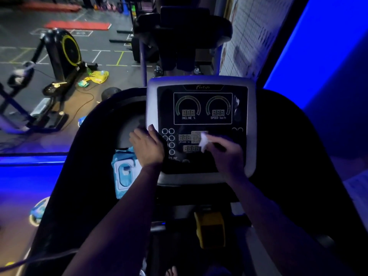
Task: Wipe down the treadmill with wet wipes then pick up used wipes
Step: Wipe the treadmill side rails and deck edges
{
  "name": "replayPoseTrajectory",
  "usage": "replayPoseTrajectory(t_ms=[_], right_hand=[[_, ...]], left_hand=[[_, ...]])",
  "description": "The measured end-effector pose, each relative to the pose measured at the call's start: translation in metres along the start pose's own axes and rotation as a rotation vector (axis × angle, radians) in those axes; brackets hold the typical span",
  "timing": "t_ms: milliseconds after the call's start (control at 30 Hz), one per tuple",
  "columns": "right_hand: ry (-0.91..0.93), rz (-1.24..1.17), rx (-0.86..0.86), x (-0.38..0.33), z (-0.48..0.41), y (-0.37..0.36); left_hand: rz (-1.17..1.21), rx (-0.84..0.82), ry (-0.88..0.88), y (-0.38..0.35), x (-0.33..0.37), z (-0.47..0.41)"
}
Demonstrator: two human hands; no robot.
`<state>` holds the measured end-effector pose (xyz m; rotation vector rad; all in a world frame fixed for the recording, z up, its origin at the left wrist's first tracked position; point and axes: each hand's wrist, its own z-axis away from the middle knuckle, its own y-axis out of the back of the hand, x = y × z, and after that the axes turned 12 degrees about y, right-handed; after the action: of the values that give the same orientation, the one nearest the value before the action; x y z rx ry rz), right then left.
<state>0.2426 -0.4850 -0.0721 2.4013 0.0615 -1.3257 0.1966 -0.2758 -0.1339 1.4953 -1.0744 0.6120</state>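
Note:
The treadmill console point(201, 90) fills the middle of the head view, with its black display panel and grey frame. My right hand point(226, 154) pinches a crumpled white wet wipe point(203, 141) and presses it on the panel's lower middle, over the small dot display. My left hand point(147, 145) grips the console's left edge, thumb on the panel beside the round buttons. A blue pack of wet wipes point(123, 174) with a white flip lid lies in the left tray, partly under my left forearm.
A yellow safety key block point(211, 228) sits below the console. A rowing machine point(59, 56) and a yellow bag point(98, 76) stand on the gym floor at the left. Another treadmill point(185, 36) stands ahead. A blue-lit wall point(328, 56) runs along the right.

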Motion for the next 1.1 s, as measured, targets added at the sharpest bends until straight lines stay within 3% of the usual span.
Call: replayPoseTrajectory(t_ms=[167, 267, 367, 467, 667, 833, 967, 1100], right_hand=[[-0.170, -0.059, 0.106, 0.032, 0.008, 0.044], [-0.193, -0.153, 0.097, 0.037, 0.013, 0.053], [-0.117, -0.157, 0.061, 0.040, 0.017, 0.053], [0.018, -0.032, 0.055, 0.045, 0.000, 0.054], [0.238, 0.282, -0.052, 0.051, -0.045, 0.020], [0.324, 0.121, -0.284, 0.038, -0.035, -0.013], [0.167, 0.066, -0.134, 0.032, -0.048, 0.018], [0.160, 0.260, -0.014, 0.042, -0.110, 0.071]], left_hand=[[-0.154, 0.099, -0.053, 0.010, -0.003, 0.005], [-0.072, 0.112, -0.087, 0.027, 0.001, 0.029], [0.028, -0.051, 0.039, 0.039, 0.006, 0.055], [-0.036, -0.155, 0.094, 0.046, 0.007, 0.072], [-0.070, -0.216, 0.132, 0.060, 0.019, 0.090], [-0.082, -0.294, 0.128, 0.066, 0.019, 0.100], [-0.117, -0.375, 0.050, 0.063, 0.038, 0.095], [-0.158, -0.415, -0.117, 0.043, 0.070, 0.088]])
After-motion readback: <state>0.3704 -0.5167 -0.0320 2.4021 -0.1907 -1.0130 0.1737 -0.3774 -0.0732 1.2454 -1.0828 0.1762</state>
